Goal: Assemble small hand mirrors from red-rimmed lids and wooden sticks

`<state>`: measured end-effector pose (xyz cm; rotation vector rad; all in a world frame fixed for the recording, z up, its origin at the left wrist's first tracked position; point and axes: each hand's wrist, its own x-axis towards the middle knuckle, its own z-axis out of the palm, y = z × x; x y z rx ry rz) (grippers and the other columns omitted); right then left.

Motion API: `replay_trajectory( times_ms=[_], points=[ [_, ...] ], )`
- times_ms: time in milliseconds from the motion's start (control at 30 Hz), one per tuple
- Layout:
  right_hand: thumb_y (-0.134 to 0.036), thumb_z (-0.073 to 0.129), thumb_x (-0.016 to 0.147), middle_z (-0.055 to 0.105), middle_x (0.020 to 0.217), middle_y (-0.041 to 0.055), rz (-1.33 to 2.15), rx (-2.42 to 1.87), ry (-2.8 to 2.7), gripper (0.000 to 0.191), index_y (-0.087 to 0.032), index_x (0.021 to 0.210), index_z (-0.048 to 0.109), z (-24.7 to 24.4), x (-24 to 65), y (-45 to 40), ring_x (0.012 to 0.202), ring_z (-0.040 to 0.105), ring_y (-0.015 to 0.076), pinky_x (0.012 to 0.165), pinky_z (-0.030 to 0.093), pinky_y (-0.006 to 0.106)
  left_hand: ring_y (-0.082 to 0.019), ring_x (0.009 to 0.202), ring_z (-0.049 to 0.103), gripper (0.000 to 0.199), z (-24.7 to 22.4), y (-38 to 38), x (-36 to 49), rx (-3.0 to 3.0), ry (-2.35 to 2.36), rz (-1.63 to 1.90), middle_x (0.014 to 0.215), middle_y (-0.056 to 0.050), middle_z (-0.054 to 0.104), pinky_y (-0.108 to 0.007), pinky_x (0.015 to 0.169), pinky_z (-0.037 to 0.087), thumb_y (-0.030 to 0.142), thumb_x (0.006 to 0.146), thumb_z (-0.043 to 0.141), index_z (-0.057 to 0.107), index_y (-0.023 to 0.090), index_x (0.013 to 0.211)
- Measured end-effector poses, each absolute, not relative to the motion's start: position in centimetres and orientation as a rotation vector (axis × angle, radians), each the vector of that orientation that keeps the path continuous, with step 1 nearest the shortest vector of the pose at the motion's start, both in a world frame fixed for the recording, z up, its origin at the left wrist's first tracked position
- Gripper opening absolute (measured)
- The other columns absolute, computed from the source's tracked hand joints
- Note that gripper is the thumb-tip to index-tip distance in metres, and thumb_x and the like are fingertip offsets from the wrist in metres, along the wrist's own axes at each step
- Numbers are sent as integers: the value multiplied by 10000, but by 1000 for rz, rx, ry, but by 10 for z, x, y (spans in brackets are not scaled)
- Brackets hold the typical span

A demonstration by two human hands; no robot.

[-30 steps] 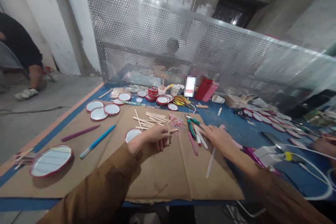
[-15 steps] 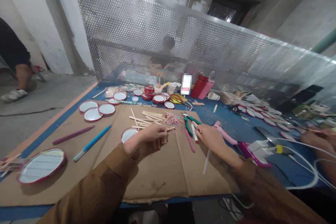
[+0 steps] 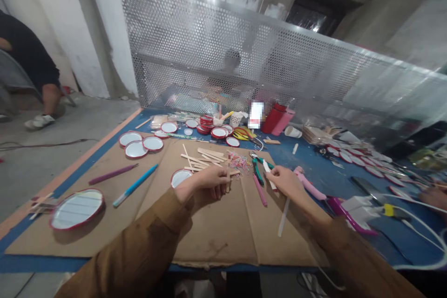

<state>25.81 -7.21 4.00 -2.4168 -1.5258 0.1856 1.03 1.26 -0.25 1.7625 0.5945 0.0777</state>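
Craft stick [image 3: 228, 180] upright in closed left hand [image 3: 206, 182], white stick [image 3: 268, 169] pinched in right hand [image 3: 284, 182]

Ochre-brown long sleeves on both arms!
Creased left sleeve [image 3: 139, 242] from seven o'clock, right sleeve [image 3: 363, 260] from five, left hand [image 3: 206, 184] and right hand [image 3: 284, 184] bare.

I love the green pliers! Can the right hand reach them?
Probably yes. The right hand is just beside the green-handled pliers, and nothing seems to block the way. It looks like it's holding a white stick, though, so that might need putting down first.
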Motion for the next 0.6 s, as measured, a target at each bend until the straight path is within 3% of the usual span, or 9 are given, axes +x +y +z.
replay_trajectory(
  times_ms=[133, 233, 300, 433, 500, 600],
  points=[
    [-386, 489, 810, 703, 698, 54, 450, -2077, -1489, 237, -178, 867, 588, 38, 241, -80, 567, 649, 170, 502, 477, 252, -73, 387, 578, 239, -4, 14, 11, 1730, 596, 96, 537, 23, 613, -143, 394, 433, 251, 883, 469, 573, 138, 699],
    [-445, 527, 809, 647, 654, -27, 740, -1670, -1376, 397, -209, 1125, 488, 33, 214, -84, 428, 562, 132, 394, 408, 223, -82, 391, 586, 241, -4, 13, 11, 1704, 592, 102, 540, 20, 617, -156, 400, 446, 251, 891, 465, 559, 137, 702],
    [-441, 573, 797, 597, 612, -57, 873, -1402, -1269, 358, -230, 1074, 488, 31, 197, -85, 392, 514, 115, 381, 373, 213, -94, 399, 595, 235, -3, 13, 11, 1688, 587, 107, 553, 15, 624, -172, 405, 459, 261, 893, 470, 553, 138, 710],
    [-392, 481, 859, 679, 774, 57, 828, -1225, -1282, 246, -217, 1023, 535, 26, 177, -78, 635, 636, 182, 549, 494, 297, -104, 415, 601, 266, -3, 11, 11, 1674, 568, 119, 552, 3, 624, -186, 426, 472, 311, 903, 480, 545, 138, 712],
    [-376, 497, 856, 695, 869, 75, 695, -1230, -1371, 274, -223, 1081, 529, 20, 174, -74, 726, 641, 193, 644, 521, 334, -110, 420, 604, 273, -2, 11, 11, 1679, 563, 128, 545, -4, 620, -193, 436, 475, 312, 911, 471, 549, 133, 720],
    [-374, 601, 813, 675, 883, 50, 330, -1296, -1466, 263, -225, 1024, 556, 11, 174, -74, 774, 628, 197, 724, 516, 352, -115, 404, 594, 266, -1, 10, 10, 1697, 559, 141, 540, -2, 616, -205, 434, 469, 281, 923, 444, 551, 135, 728]
  ],
)
